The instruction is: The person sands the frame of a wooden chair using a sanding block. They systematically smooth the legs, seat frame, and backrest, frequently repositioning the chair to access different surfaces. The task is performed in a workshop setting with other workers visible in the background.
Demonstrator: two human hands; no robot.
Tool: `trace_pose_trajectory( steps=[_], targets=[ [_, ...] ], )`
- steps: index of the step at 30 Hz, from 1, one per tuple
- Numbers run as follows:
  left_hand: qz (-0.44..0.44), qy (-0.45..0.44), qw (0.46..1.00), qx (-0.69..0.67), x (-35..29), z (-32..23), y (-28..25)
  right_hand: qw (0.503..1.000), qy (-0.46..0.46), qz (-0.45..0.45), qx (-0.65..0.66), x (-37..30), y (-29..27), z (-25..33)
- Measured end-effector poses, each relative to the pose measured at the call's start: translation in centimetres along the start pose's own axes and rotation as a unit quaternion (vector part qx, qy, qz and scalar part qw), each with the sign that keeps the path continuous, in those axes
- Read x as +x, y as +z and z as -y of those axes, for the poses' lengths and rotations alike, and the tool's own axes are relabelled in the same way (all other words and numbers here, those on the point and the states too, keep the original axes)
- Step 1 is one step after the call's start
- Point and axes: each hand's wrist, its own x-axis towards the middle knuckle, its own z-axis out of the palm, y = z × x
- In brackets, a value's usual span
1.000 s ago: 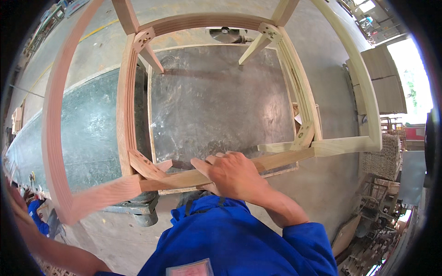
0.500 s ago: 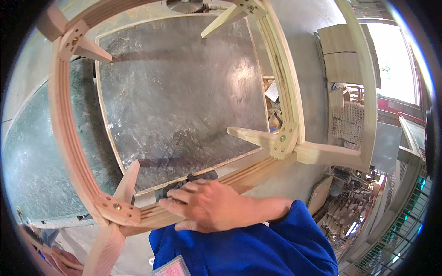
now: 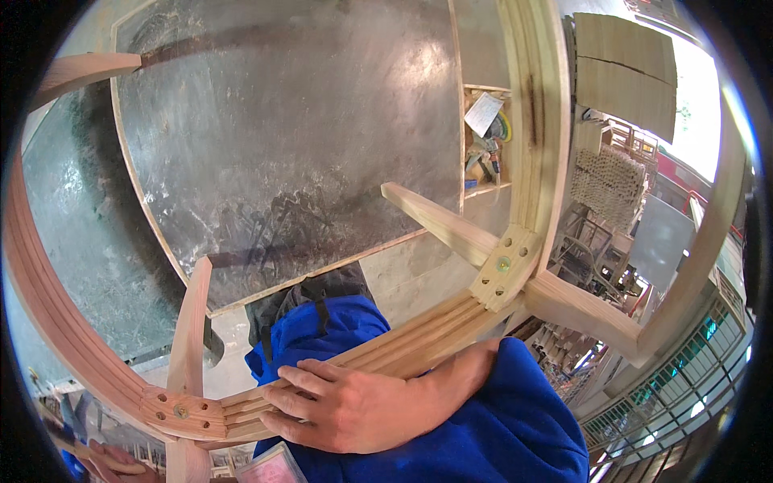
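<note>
A pale wooden chair or seat frame (image 3: 539,121), with grooved rails and screwed corner blocks, hangs above the grey board. Its short legs stick inward and outward at the corners. My right hand (image 3: 346,406) is closed over the near rail (image 3: 427,334), its fingers lying across the grooves. At the lower left rim my left hand (image 3: 117,463) is partly seen, its fingers round a wooden bar (image 3: 68,439). That hand's forearm is out of the picture. Near the left hand is the corner block (image 3: 183,412) with its screw holes.
A dark grey board (image 3: 306,121) with a light edge lies beneath the frame. Beside it stands a green surface (image 3: 72,249). A tray (image 3: 487,189) holds paper and small tools. Stacked wood (image 3: 608,181) and a metal mesh rack (image 3: 668,386) stand to the right.
The frame has come nearer to me and lower in view, its far rail leaving the picture. My right hand stays on the near rail. Blue clothing now shows beyond that rail.
</note>
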Motion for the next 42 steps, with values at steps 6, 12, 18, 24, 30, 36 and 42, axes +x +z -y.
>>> trace_pose_trajectory(
  steps=[6, 12, 18, 24, 30, 36, 42],
  targets=[
    [-0.037, -0.039, 0.998, -0.033, 0.9, -1.7, -4.1, 0.998, -0.013, 0.039, 0.057, -1.2, -1.3, 0.2],
    [-0.039, -0.053, 0.994, -0.086, 5.1, -6.8, -6.1, 0.997, -0.043, 0.047, 0.041, 0.3, -2.3, -0.1],
    [0.024, -0.007, 0.995, -0.097, 4.3, -7.4, -7.6, 0.996, -0.063, 0.058, 0.033, 0.4, -1.7, -0.5],
    [0.052, -0.004, 0.994, -0.095, 4.0, -8.9, -6.1, 0.997, -0.046, 0.029, 0.050, -0.4, -1.5, -0.3],
    [0.027, 0.013, 0.999, -0.044, 3.6, -9.9, -3.3, 0.997, -0.042, 0.013, 0.059, -0.4, -1.4, -0.3],
    [0.027, -0.009, 0.999, -0.031, 3.2, -8.7, -3.9, 0.997, -0.047, 0.020, 0.052, 0.1, -1.7, -0.7],
    [0.055, -0.027, 0.995, -0.079, 3.3, -7.4, -3.2, 0.996, -0.008, 0.040, 0.079, 0.6, -1.9, -0.3]
  ],
)
